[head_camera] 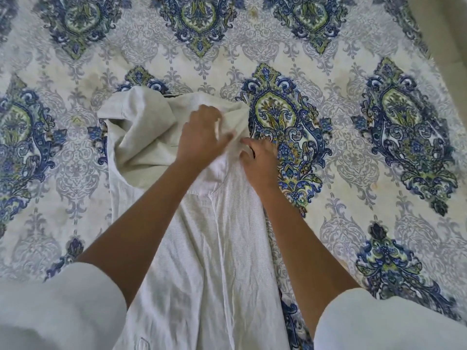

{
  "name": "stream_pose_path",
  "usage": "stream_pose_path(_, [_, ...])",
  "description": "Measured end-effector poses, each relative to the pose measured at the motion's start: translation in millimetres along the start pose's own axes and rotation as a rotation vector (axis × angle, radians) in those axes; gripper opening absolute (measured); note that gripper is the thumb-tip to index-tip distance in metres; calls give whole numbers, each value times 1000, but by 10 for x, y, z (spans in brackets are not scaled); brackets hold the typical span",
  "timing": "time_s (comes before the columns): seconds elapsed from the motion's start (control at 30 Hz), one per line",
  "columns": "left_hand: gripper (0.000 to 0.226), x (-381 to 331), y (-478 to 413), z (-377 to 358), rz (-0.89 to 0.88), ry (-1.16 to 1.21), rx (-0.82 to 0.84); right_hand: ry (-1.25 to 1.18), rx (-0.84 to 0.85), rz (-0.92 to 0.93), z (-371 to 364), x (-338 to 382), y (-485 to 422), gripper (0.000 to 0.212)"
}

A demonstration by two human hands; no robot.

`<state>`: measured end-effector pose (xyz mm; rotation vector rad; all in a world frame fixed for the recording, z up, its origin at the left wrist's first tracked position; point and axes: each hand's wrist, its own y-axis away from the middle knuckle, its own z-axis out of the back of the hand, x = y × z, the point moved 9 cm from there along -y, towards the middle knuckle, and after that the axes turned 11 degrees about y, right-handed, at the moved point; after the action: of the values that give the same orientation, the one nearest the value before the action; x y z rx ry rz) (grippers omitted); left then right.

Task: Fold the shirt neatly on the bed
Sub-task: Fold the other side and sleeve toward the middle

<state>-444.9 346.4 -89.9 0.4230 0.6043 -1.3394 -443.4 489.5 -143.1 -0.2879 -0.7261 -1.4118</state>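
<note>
though the shirt point(214, 248) shows most of its length, its near end runs off the bottom edge, and white sleeves point(63, 311) on both of the person's arms cover its lower corners. both forearms cross over it and hide part of its middle. its far end is bunched into a loose heap of folds, so collar and sleeves of the shirt cannot be told apart there. motion blur smears the fingertips of the left hand point(199, 140).

the shirt lies on the bed point(353, 122), on a spread patterned with blue and green medallions. both hands sit at the shirt's far end, close together, toward its right side. the left hand lies on top of the heap, fingers curled into the cloth with a strip of white showing between thumb and fingers, so it grasps a fold. the right hand point(260, 162) is just beside it, at the shirt's right edge where cloth meets spread, fingers bent and pinching that edge. the bulk of the heap rises left of the left hand.

the shirt's long axis runs straight away from the person, near to far, with the flat, creased body toward the person and the bunched end pointing away.
</note>
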Motion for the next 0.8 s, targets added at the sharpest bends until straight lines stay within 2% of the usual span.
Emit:
stream_pose_path(0.03, [45, -144, 113, -80, -158, -156, 24, 9, -9, 11, 7, 9, -6, 36])
stream_pose_path(0.07, [45, -163, 191, -143, -225, -256, 28, 19, -12, 16, 11, 13, -20, 39])
stream_pose_path(0.1, [40, -118, 220, -161, -218, -298, 20, 31, -8, 18, 13, 12, -41, 43])
stream_pose_path(0.17, [22, 4, 221, -84, -137, -219, -39, 86, 16, 37, 6, 39, -83, 49])
stream_pose_path(0.2, [15, 74, 211, -8, -70, -102, -75, 132, 26, 56, 3, 63, -104, 50])
stream_pose_path(0.3, [17, 377, 189, 106, 232, 316, -109, 278, 30, 116, 13, 161, -165, 52])
stream_pose_path(0.4, [18, 461, 148, 241, 309, 451, -126, 322, 58, 83, 21, 188, -232, 49])
stream_pose_path(0.5, [16, 609, 56, 329, 370, 469, -118, 345, 91, 42, -13, 152, -248, 48])
stream_pose_path(0.67, [26, 943, 79, 350, 466, 236, 45, 373, 90, 5, -56, 97, -247, 49])
stream_pose_path(0.8, [34, 836, 49, 301, 420, 219, 122, 47, 33, -105, -2, 99, -346, 45])
